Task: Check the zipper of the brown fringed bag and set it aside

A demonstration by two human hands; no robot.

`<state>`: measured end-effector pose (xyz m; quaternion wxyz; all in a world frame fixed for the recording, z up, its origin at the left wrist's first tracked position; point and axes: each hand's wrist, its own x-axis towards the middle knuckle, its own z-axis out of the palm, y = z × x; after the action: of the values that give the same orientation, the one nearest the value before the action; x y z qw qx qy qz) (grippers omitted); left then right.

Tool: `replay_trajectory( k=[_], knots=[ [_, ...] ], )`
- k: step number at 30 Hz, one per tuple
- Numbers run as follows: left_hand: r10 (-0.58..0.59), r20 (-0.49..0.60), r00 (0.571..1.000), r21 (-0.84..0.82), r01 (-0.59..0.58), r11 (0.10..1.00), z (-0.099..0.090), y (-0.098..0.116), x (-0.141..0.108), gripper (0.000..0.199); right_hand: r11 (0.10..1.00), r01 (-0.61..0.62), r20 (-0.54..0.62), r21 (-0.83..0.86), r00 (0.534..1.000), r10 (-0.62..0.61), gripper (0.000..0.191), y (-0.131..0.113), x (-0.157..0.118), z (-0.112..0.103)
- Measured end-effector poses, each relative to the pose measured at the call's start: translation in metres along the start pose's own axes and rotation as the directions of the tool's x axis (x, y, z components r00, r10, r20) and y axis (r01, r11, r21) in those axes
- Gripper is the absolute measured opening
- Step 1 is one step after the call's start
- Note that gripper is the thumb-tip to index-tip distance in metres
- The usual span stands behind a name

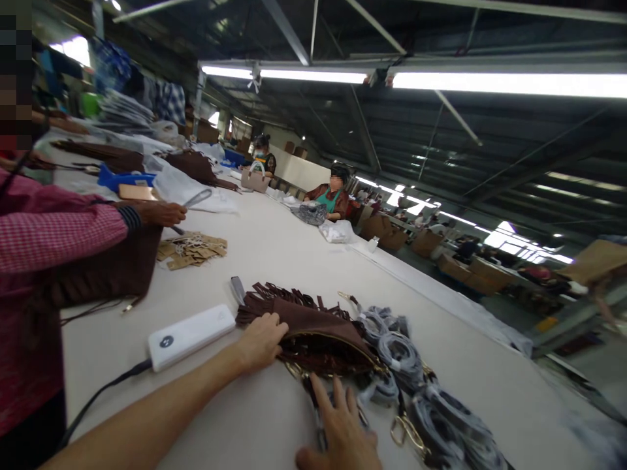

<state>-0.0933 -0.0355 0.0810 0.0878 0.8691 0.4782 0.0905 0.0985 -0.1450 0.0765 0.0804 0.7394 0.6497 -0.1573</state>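
Observation:
A brown fringed bag (318, 318) lies on the pale table with its zipped opening gaping toward me. My left hand (262, 341) rests on the bag's left end, its fingers bent over the edge of the opening. Just below the bag, my right hand (343, 424) has its fingers spread over a strap with metal clasps; whether it touches the strap is unclear. Coiled straps in clear wrapping (399, 352) lie to the right of the bag, with gold-coloured clasps (409, 432) among them.
A white power bank (191, 336) with a black cable lies left of the bag. Brown paper tags (193, 250) are piled beyond it. At the left, a person in a pink checked sleeve (63, 228) holds a grey strip. Other people sit farther along the table (274, 225).

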Motion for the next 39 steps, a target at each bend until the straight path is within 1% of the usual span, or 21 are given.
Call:
replay_trajectory(
  k=[2,4,5,7,9,10,12,16,18,21,23,25,27,28,30,32,33,35,36,37,39],
  knots=[
    [-0.003,-0.007,1.000,-0.008,0.003,1.000,0.001,-0.003,0.004,0.012,1.000,0.004,-0.037,0.028,0.999,-0.003,0.105,0.013,0.001,0.012],
    [-0.012,-0.037,0.999,-0.046,0.011,0.999,0.001,-0.005,0.007,0.015,0.997,0.051,-0.135,0.053,0.990,-0.044,0.097,0.031,0.003,0.023],
    [-0.019,-0.062,0.998,-0.065,0.015,0.998,0.001,-0.006,0.008,0.017,0.994,0.097,-0.196,0.046,0.977,-0.086,0.087,0.039,0.004,0.028],
    [-0.025,-0.116,0.993,-0.087,0.015,0.996,0.002,-0.006,0.009,0.019,0.981,0.193,-0.314,-0.004,0.931,-0.184,0.059,0.050,0.004,0.034],
    [-0.015,-0.155,0.988,-0.083,0.002,0.997,0.003,-0.005,0.009,0.020,0.963,0.266,-0.408,-0.043,0.875,-0.260,0.037,0.052,0.001,0.032],
    [-0.011,-0.168,0.986,-0.076,-0.002,0.997,0.004,-0.005,0.009,0.020,0.956,0.289,-0.437,-0.050,0.854,-0.282,0.031,0.051,-0.002,0.029],
    [-0.005,-0.177,0.984,-0.064,-0.007,0.998,0.005,-0.005,0.010,0.020,0.949,0.310,-0.467,-0.059,0.832,-0.301,0.024,0.046,-0.010,0.018],
    [-0.005,-0.175,0.985,-0.080,-0.009,0.997,0.004,-0.006,0.009,0.020,0.922,0.368,-0.479,-0.122,0.792,-0.379,0.025,0.032,-0.021,-0.010],
    [0.000,-0.191,0.982,-0.086,-0.016,0.996,0.003,-0.005,0.008,0.021,0.927,0.341,-0.477,-0.155,0.796,-0.373,0.023,0.023,-0.014,-0.021],
    [0.032,-0.238,0.971,-0.081,-0.053,0.995,0.000,-0.004,0.007,0.023,0.963,0.188,-0.506,-0.191,0.822,-0.261,0.017,0.008,0.018,-0.027],
    [0.066,-0.256,0.964,-0.068,-0.087,0.994,-0.001,-0.003,0.006,0.024,0.978,0.101,-0.548,-0.180,0.816,-0.185,0.024,0.000,0.045,-0.023],
    [0.109,-0.235,0.966,-0.042,-0.123,0.992,0.000,-0.005,0.006,0.025,0.987,0.067,-0.582,-0.149,0.801,-0.143,0.033,-0.002,0.066,-0.015],
    [0.146,-0.174,0.974,-0.004,-0.149,0.989,0.001,-0.009,0.006,0.026,0.986,0.103,-0.594,-0.132,0.788,-0.161,0.039,0.002,0.074,-0.008],
    [0.154,-0.134,0.979,0.013,-0.154,0.988,0.001,-0.011,0.007,0.027,0.980,0.149,-0.597,-0.133,0.777,-0.199,0.041,0.008,0.074,-0.005],
    [0.138,-0.066,0.988,0.032,-0.136,0.990,0.002,-0.014,0.007,0.029,0.959,0.249,-0.625,-0.138,0.729,-0.279,0.041,0.027,0.066,-0.004],
    [0.115,-0.031,0.993,0.031,-0.114,0.993,0.000,-0.014,0.006,0.032,0.959,0.251,-0.675,-0.128,0.687,-0.270,0.042,0.054,0.057,-0.010],
    [0.107,-0.023,0.994,0.029,-0.106,0.994,-0.001,-0.013,0.005,0.033,0.975,0.188,-0.688,-0.120,0.693,-0.218,0.044,0.069,0.054,-0.014],
    [0.098,-0.011,0.995,0.031,-0.097,0.995,-0.003,-0.010,0.004,0.036,0.984,0.067,-0.610,-0.164,0.777,-0.154,0.055,0.094,0.050,-0.021],
    [0.096,-0.002,0.995,0.035,-0.096,0.995,-0.004,-0.008,0.003,0.037,0.980,0.041,-0.550,-0.196,0.823,-0.145,0.062,0.104,0.050,-0.024],
    [0.094,0.008,0.996,0.042,-0.094,0.995,-0.005,-0.006,0.001,0.038,0.973,0.047,-0.490,-0.225,0.858,-0.154,0.067,0.111,0.050,-0.026],
    [0.093,0.033,0.995,0.066,-0.095,0.993,-0.006,-0.002,-0.001,0.039,0.967,0.081,-0.426,-0.242,0.886,-0.181,0.067,0.117,0.051,-0.029]
  ],
)
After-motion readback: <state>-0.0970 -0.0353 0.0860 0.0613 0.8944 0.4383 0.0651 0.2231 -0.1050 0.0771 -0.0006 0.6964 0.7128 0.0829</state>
